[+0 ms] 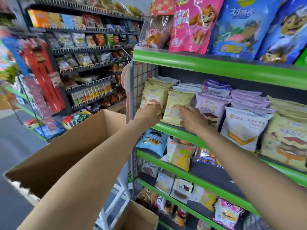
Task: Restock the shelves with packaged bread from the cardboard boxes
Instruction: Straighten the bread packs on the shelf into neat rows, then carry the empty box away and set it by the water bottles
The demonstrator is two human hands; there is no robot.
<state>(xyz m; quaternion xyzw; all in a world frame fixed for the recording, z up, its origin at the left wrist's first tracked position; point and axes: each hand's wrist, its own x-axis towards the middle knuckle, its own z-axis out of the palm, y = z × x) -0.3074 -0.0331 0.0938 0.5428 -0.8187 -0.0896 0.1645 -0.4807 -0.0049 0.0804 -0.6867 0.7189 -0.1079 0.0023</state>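
Note:
Both my hands reach to the second green shelf [172,129], where packaged bread stands in rows. My left hand [149,112] touches the lower edge of a pale yellow bread pack [153,95] at the shelf's left end. My right hand [193,118] lies with spread fingers on the front of the neighbouring yellow bread pack [179,102]. A lilac pack [211,105] and a white pack [242,128] stand to the right. A large open cardboard box [66,146] sits under my left arm, and a smaller cardboard box [137,216] shows at the bottom.
A wire grid panel [141,77] closes the shelf's left end. Big pink and blue snack bags [240,25] fill the top shelf. Lower green shelves hold more bread packs [181,188]. Across the aisle stands a dark rack of snacks [86,47].

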